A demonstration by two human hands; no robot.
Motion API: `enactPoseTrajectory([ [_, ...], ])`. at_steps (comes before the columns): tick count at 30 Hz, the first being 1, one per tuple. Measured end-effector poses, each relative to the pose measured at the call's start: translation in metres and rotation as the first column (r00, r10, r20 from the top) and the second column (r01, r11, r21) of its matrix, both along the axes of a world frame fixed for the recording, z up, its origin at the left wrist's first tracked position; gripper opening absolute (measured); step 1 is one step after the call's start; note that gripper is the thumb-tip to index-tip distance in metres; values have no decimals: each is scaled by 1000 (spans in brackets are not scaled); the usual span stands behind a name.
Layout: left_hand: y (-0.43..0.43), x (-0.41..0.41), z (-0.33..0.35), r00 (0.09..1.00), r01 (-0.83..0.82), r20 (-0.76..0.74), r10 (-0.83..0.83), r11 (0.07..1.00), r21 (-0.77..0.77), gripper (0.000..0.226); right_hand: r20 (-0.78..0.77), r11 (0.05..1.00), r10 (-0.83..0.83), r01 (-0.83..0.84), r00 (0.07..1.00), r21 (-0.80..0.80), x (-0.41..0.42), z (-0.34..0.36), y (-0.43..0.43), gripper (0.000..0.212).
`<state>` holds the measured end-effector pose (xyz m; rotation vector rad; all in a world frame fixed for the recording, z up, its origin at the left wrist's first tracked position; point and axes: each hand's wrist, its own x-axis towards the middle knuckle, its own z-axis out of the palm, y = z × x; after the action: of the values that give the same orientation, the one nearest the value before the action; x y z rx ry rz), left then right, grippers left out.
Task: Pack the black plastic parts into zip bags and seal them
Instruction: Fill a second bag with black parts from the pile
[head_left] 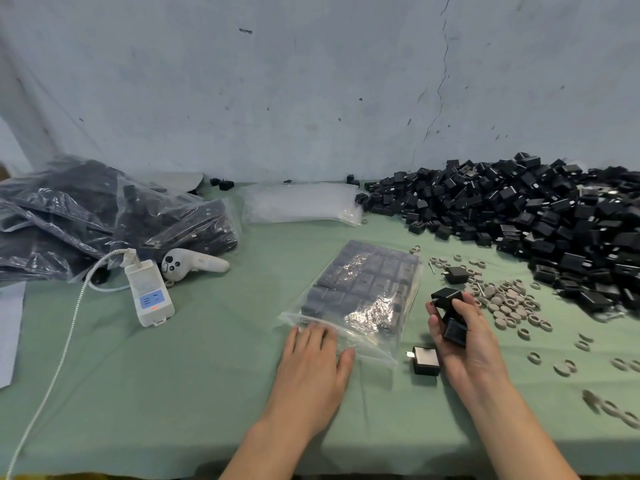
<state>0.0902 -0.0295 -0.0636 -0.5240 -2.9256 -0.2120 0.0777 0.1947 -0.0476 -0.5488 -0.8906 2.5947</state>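
Note:
A clear zip bag (363,292) lies flat in the middle of the table, filled with rows of black plastic parts, its mouth toward me. My left hand (313,362) rests palm down on the bag's open edge, fingers spread. My right hand (465,344) is just right of the bag and grips two black parts (450,313). One more black part (425,360) lies on the cloth between my hands, and another (456,274) sits a little farther back. A big heap of loose black parts (540,220) fills the right side.
Filled bags (104,216) are piled at the back left. A stack of empty zip bags (298,204) lies at the back centre. A white power strip (149,292) with cable, a white controller (194,263) and scattered grey rings (509,304) lie on the green cloth (173,393).

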Motion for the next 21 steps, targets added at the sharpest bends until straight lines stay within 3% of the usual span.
enactPoseTrajectory([
  [14,3,-12,6,999,-13,46,11,999,51,62,-3,999,-4,4,1000,-44,1,1,0,16],
  [17,11,2,11,994,37,-104,-31,998,50,47,2,999,2,-2,1000,-52,1,1,1,16],
  [21,27,21,16,947,257,-257,-195,937,237,28,16,999,3,-2,1000,-55,0,1,2,16],
])
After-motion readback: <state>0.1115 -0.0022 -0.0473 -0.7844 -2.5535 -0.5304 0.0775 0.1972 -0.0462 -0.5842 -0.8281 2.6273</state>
